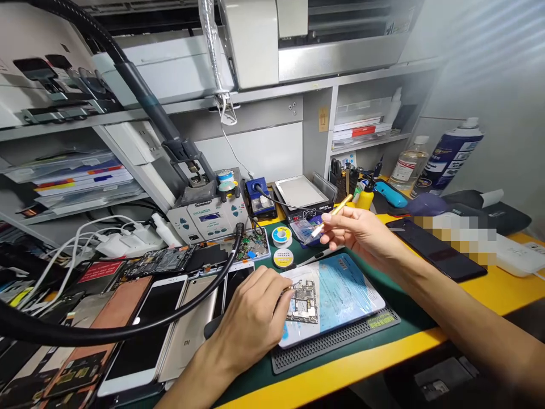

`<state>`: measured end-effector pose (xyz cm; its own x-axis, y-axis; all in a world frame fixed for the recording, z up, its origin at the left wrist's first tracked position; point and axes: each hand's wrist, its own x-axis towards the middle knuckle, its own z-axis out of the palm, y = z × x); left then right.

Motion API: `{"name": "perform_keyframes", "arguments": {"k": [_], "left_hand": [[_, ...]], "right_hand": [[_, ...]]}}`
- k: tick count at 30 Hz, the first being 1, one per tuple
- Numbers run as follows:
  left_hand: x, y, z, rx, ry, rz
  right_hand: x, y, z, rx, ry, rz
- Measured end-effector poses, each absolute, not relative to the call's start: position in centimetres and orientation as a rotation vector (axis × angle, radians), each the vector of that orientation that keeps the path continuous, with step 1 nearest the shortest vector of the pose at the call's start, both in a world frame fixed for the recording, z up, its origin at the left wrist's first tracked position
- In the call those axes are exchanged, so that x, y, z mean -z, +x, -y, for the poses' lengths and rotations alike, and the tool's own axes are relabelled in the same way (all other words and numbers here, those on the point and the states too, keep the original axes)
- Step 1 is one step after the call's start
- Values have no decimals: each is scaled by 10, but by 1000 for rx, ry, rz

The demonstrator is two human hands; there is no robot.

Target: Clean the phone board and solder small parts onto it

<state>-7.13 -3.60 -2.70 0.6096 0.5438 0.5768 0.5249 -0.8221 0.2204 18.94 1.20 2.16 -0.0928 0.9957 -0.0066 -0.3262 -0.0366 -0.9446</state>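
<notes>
A phone circuit board (pixel 305 301) lies on a blue and white flat box or book (pixel 340 287), which rests on a grey perforated mat (pixel 340 341). My left hand (pixel 258 312) is closed at the board's left edge, thumb and index finger pinched together there; part of the board is hidden behind them. A dark rounded end (pixel 213 328) shows behind that hand, and I cannot tell what it belongs to. Raised above the box's far right side, my right hand (pixel 355 230) grips a slim gold-handled brush (pixel 340 208), its white tip pointing down and left.
Several phones, among them a white one (pixel 147 329), cover the left side. A black hose (pixel 179 326) arches over them from the soldering station (pixel 210 213). Solder spools (pixel 281 235) stand behind the box. A black phone (pixel 434 247) and a spray can (pixel 451 153) are at right.
</notes>
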Motion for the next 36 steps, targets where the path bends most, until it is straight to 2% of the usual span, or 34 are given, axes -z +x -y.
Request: {"name": "perform_keyframes", "arguments": {"k": [22,36], "left_hand": [[28,-72,36,-999,2757,-870],[13,-80,42,-1143,2768,-855]], "right_hand": [[-3,175,9,-1637,-1038,1097],[-11,172,20,-1749,-819,954]]}}
